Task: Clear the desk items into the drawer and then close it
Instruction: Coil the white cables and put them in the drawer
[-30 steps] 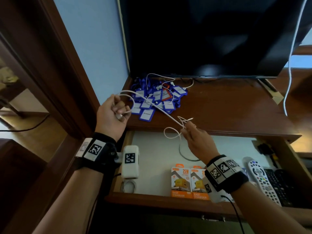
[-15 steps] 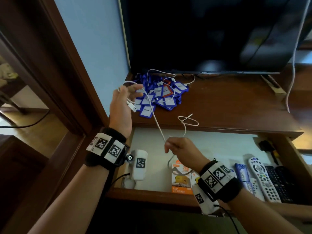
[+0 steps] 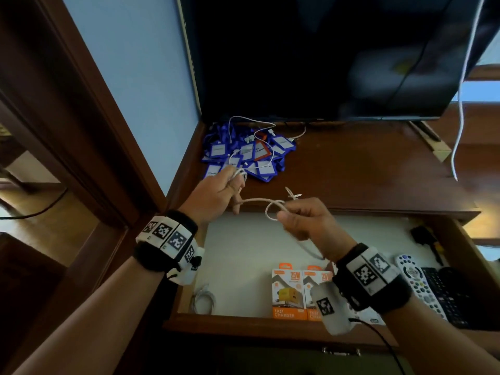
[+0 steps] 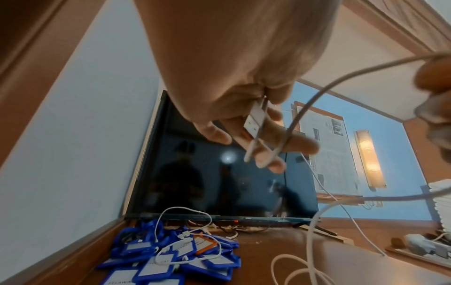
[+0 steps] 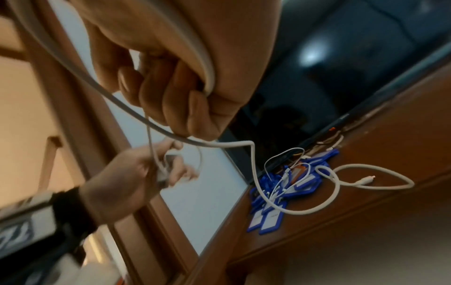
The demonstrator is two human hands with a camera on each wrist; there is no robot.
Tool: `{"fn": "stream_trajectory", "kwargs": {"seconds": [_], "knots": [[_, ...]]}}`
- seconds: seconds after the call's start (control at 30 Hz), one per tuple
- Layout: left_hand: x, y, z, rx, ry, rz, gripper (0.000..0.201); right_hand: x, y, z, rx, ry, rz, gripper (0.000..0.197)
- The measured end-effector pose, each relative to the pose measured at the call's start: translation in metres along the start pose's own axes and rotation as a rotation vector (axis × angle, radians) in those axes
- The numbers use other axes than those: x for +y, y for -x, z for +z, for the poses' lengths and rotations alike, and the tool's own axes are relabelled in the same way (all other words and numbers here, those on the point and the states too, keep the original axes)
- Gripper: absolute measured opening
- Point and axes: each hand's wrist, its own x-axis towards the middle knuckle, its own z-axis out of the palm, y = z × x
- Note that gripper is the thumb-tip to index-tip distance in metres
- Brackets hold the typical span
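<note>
A thin white charging cable [image 3: 257,200] spans both hands above the open drawer [image 3: 251,239]: the left hand [image 3: 216,193] pinches its flat USB plug [image 4: 255,120], the right hand [image 3: 305,220] fists round a loop; slack trails onto the glossy wooden desk [image 3: 351,171].

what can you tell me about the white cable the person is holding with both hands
The white cable is thin, round and flexible, plastic-looking. The left hand pinches its flat white plug end and has strands looped round its fingers. The right hand grips a loop of it in a fist. Between the hands it hangs in the air above the open drawer. Its free end, with a small connector, curls loosely above the wooden desk.
</note>
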Motion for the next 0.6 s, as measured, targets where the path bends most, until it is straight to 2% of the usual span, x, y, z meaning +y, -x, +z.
{"fn": "stream_trajectory", "kwargs": {"seconds": [0.13, 0.27, 0.33, 0.43, 0.5, 0.53, 0.6], "knots": [[0.0, 0.0, -0.005, -0.131, 0.211, -0.08, 0.029, 0.004, -0.006, -0.032, 0.087, 0.119, -0.035, 0.015], [0.001, -0.004, -0.01, -0.334, 0.299, -0.221, 0.034, 0.021, -0.01, -0.053, 0.034, 0.714, 0.035, 0.032], [0.001, -0.003, -0.01, -0.431, 0.34, -0.275, 0.035, 0.025, -0.01, -0.055, 0.034, 0.99, 0.101, 0.034], [-0.002, -0.001, -0.01, -0.462, 0.516, -0.294, 0.037, 0.03, -0.007, -0.057, 0.225, 1.281, 0.178, 0.034], [-0.005, 0.001, -0.013, -0.42, 0.677, -0.294, 0.037, 0.033, -0.006, -0.057, 0.406, 1.202, 0.107, 0.036], [-0.007, 0.002, -0.014, -0.396, 0.764, -0.297, 0.036, 0.034, -0.007, -0.058, 0.485, 1.077, 0.065, 0.034], [-0.008, 0.003, -0.015, -0.361, 0.928, -0.296, 0.033, 0.031, -0.011, -0.057, 0.552, 0.775, 0.024, 0.03]]}}
